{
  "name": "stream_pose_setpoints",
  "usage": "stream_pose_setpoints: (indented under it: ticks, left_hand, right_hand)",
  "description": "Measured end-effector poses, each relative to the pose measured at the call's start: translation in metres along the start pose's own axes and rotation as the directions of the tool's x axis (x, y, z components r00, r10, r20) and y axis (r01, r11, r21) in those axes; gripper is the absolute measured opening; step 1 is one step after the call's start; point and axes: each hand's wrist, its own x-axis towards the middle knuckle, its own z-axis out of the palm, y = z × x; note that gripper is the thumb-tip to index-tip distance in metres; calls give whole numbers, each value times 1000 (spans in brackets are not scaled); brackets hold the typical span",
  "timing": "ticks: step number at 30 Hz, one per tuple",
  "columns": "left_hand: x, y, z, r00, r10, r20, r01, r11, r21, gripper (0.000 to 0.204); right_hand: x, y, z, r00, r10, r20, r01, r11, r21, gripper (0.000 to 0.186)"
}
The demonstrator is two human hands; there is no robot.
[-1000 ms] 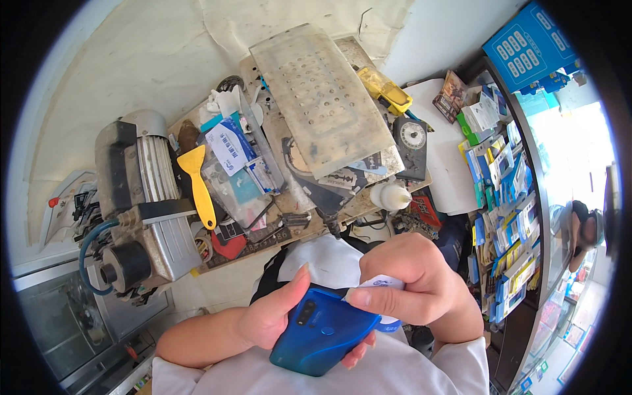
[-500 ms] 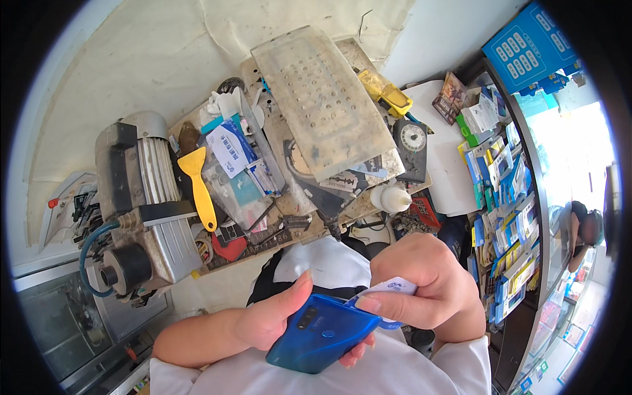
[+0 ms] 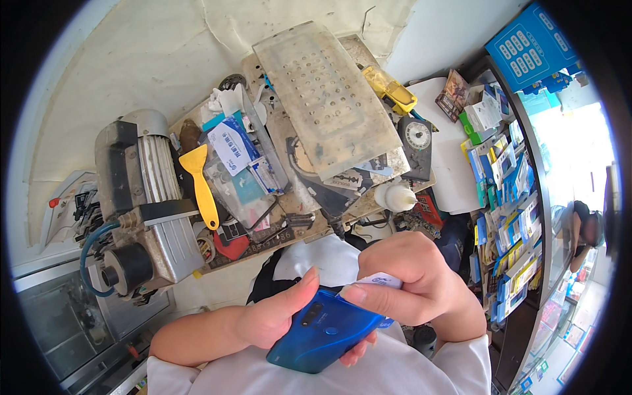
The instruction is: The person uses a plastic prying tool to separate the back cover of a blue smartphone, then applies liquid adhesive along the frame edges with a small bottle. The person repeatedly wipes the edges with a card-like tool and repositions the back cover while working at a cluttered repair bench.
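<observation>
My left hand (image 3: 276, 316) is closed round a blue smartphone (image 3: 322, 336), back upward, its thumb along the upper left side and fingertips showing below the lower right edge. My right hand (image 3: 411, 286) pinches a thin white-and-blue card (image 3: 380, 280) between thumb and bent fingers at the phone's top right edge; that thumb tip lies on the seam. Whether the card is inside the seam, I cannot tell. The phone is held over my lap, in front of the cluttered bench.
The bench (image 3: 362, 214) holds a motor pump (image 3: 158, 171), yellow scraper (image 3: 201, 184), perforated translucent mat (image 3: 322, 99), white bottle (image 3: 395, 196) and dial device (image 3: 415, 148). Boxed accessories (image 3: 510, 257) line the right. Behind glass at far right is a person (image 3: 582, 234).
Half a second ago my right hand and the card had shifted rightward along the phone's top edge; now they are back leftward. The left hand's grip looks much the same.
</observation>
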Motion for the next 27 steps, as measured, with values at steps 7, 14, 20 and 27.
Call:
stream_pose_setpoints:
  ticks: [7,14,20,27]
  left_hand:
    - [2,2,2,1000,-14,-4,14,1000,-3,112]
    - [5,-1,0,992,99,81,-90,990,-112,98]
    - [3,-1,-3,998,43,37,-41,998,-49,110]
    - [1,3,2,1000,12,0,-12,1000,20,106]
  right_hand:
    - [-1,1,1,1000,22,-20,-22,999,35,23]
    - [2,3,2,1000,1,-13,-1,1000,9,28]
    - [3,1,6,999,-13,-44,13,1000,7,25]
    - [4,1,5,999,27,-17,-27,1000,-5,23]
